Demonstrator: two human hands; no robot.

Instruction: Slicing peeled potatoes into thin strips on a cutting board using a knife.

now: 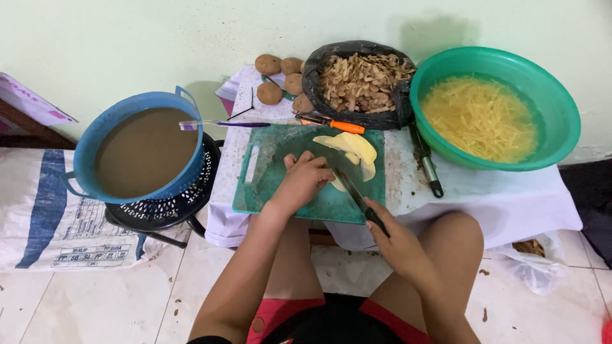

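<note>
Peeled potato slices (349, 148) are pinned on the green cutting board (268, 185) by the left hand (305, 179), fingers curled, while a knife (357, 197) is gripped in the right hand (398, 239); cut strips already fill the green basin (561, 108), five unpeeled potatoes (284, 79) remain.

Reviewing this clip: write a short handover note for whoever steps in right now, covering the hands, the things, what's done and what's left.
Left hand presses a potato piece on the green board.
Right hand holds the knife, blade at that piece.
Slices lie at the board's far side.
Done: strips soak in the green basin; peels fill the black bag.
Left: whole potatoes behind the board remain unpeeled.
</note>
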